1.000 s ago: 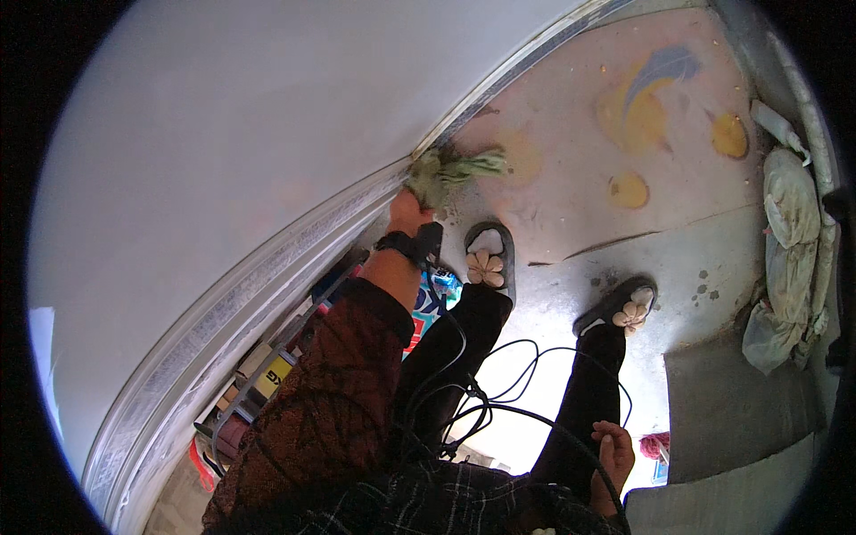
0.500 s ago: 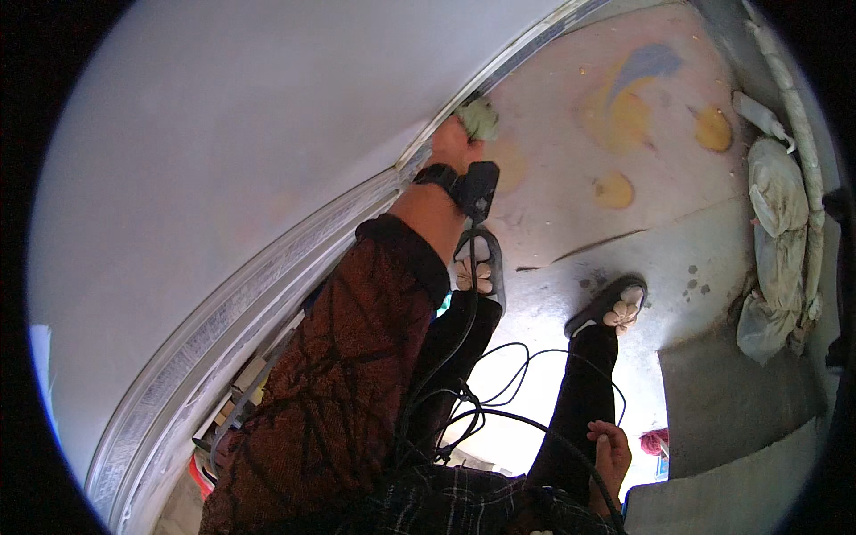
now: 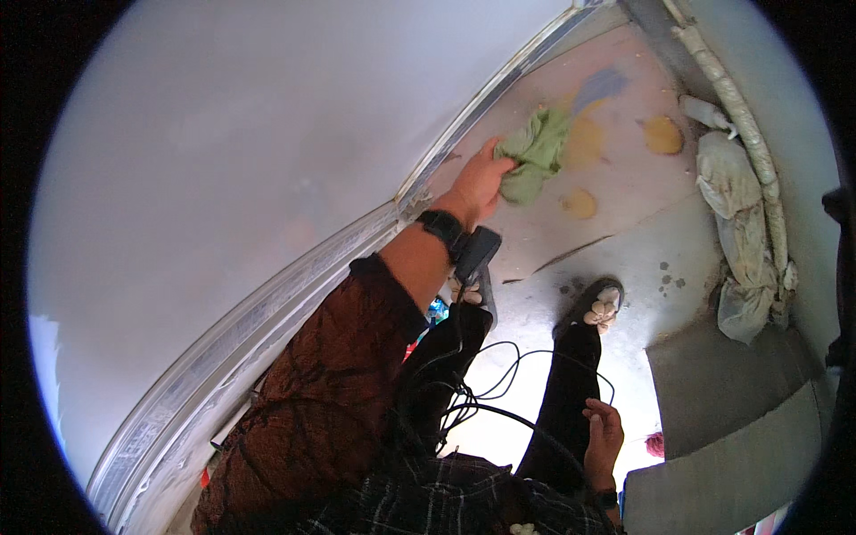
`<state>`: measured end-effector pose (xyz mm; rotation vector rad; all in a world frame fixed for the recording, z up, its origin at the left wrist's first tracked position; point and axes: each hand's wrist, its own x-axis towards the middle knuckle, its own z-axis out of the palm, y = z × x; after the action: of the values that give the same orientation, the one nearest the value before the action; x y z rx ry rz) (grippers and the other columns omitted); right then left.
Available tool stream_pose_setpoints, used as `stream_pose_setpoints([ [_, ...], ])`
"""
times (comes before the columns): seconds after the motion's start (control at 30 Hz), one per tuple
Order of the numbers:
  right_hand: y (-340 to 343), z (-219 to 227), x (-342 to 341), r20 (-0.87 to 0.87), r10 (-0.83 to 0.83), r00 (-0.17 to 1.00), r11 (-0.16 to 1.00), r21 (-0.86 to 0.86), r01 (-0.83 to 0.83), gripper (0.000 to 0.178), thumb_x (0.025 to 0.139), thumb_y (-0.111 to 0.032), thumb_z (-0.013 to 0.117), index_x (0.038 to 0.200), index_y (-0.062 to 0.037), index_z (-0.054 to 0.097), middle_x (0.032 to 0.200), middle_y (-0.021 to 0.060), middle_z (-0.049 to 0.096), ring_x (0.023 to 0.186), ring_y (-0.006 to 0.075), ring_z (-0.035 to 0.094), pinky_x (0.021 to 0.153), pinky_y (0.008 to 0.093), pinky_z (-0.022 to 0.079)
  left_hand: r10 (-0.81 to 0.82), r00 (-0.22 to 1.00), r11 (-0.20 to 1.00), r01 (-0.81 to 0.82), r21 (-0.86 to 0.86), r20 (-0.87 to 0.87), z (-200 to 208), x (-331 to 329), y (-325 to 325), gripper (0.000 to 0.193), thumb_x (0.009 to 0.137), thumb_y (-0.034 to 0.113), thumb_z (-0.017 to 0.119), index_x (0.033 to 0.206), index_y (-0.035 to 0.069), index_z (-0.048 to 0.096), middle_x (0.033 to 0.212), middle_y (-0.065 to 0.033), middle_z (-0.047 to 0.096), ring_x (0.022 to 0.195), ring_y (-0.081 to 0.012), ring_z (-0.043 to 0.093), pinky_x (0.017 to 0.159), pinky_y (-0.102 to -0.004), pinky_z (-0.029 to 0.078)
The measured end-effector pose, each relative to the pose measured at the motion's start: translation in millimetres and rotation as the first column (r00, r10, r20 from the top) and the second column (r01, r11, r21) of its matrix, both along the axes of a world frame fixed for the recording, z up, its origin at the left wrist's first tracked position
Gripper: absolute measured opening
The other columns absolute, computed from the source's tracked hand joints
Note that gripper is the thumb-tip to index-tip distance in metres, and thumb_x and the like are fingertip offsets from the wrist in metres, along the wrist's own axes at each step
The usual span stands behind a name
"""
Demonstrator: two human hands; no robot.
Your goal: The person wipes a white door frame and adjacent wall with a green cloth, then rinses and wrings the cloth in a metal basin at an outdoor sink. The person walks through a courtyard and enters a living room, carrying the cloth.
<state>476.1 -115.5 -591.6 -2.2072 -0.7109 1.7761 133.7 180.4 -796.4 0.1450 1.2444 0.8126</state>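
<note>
A crumpled green cloth [image 3: 537, 159] is gripped by my left hand [image 3: 481, 181], its loose part spread out beyond the fingers over the stained floor. The left arm, in a dark reddish-brown sleeve, reaches forward along the wall's lower edge, with a dark strap and a small black box [image 3: 477, 255] at the wrist. By my right leg hangs my right hand [image 3: 604, 441], fingers loosely bent and partly apart, with nothing visible in it. Black cable [image 3: 499, 407] loops between my legs.
To my left, the pale wall [image 3: 223, 152] ends in a whitish ridged trim [image 3: 294, 259]. Along the right side lie dusty plastic-wrapped bundles [image 3: 744, 236], a long pale pipe [image 3: 747, 116] and a white bottle [image 3: 704, 111]. Grey sheets [image 3: 731, 401] cover the floor at lower right.
My left hand has moved away from the wall's lower edge, bringing the green cloth out over the floor, where more of it shows. The view has shifted slightly; my right hand still hangs low.
</note>
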Motion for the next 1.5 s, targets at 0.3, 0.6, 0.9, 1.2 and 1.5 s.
stream_pose_setpoints([
  [0.3, 85.3, 23.7, 13.4, -0.197, -0.120, 0.973, 0.975, 0.160, 0.153, 0.038, 0.099, -0.007, 0.059, 0.136, -0.0022, 0.056, 0.133, 0.0121, 0.062, 0.118, 0.0233, 0.061, 0.102, 0.0370, 0.049, -0.160, 0.942, 0.986, 0.165, 0.009, 0.294, 136.7, 39.2, -15.7, 0.052, 0.094, -0.002, 0.050, 0.145, 0.006, 0.041, 0.135, -0.0117, 0.058, 0.124, -0.0243, 0.060, 0.108, -0.0397, 0.047],
  [0.6, 174.7, 47.8, -18.7, -0.357, 0.261, 0.897, 0.949, 0.267, -0.170, 0.116, 0.074, -0.017, 0.089, 0.162, -0.0137, 0.015, 0.164, 0.0185, 0.022, 0.146, 0.0341, 0.034, 0.109, 0.0499, 0.044, -0.275, 0.953, 0.948, 0.291, -0.133, 0.125, 229.7, 104.6, -76.3, 0.054, 0.098, 0.005, 0.057, 0.149, 0.007, 0.038, 0.134, -0.0126, 0.058, 0.124, -0.0222, 0.058, 0.108, -0.0379, 0.047],
  [0.9, 197.1, -81.9, -53.0, -0.399, -0.206, 0.893, 0.977, -0.032, 0.211, 0.052, 0.090, -0.009, 0.061, 0.141, 0.0005, 0.050, 0.124, 0.0114, 0.065, 0.112, 0.0211, 0.062, 0.098, 0.0341, 0.050, -0.385, 0.913, 0.912, 0.399, -0.099, 0.135, 143.6, 65.3, -65.4, 0.050, 0.107, 0.035, 0.049, 0.149, 0.009, 0.044, 0.141, -0.0054, 0.052, 0.129, -0.0182, 0.051, 0.111, -0.0373, 0.039],
  [1.2, 266.9, -243.6, -169.3, -0.499, -0.400, 0.769, 0.909, -0.110, 0.401, 0.034, 0.093, -0.015, 0.056, 0.122, 0.0019, 0.060, 0.117, 0.0102, 0.064, 0.104, 0.0244, 0.063, 0.094, 0.0341, 0.051, -0.703, 0.464, 0.653, 0.721, -0.232, -0.540, 144.4, -84.1, -122.6, 0.036, 0.099, 0.019, 0.061, 0.129, 0.000, 0.062, 0.124, -0.0172, 0.066, 0.117, -0.0283, 0.061, 0.103, -0.0389, 0.047],
  [1.5, 297.2, -339.0, -314.3, -0.414, -0.815, 0.405, 0.579, -0.548, 0.604, 0.030, 0.095, -0.027, 0.059, 0.111, -0.0027, 0.063, 0.110, 0.0099, 0.065, 0.100, 0.0275, 0.064, 0.083, 0.0455, 0.056, -0.830, 0.215, 0.426, 0.839, -0.337, -0.514, 156.7, -108.5, -133.9, 0.031, 0.098, 0.020, 0.062, 0.124, 0.003, 0.065, 0.117, -0.0184, 0.067, 0.112, -0.0322, 0.064, 0.099, -0.0395, 0.049],
])
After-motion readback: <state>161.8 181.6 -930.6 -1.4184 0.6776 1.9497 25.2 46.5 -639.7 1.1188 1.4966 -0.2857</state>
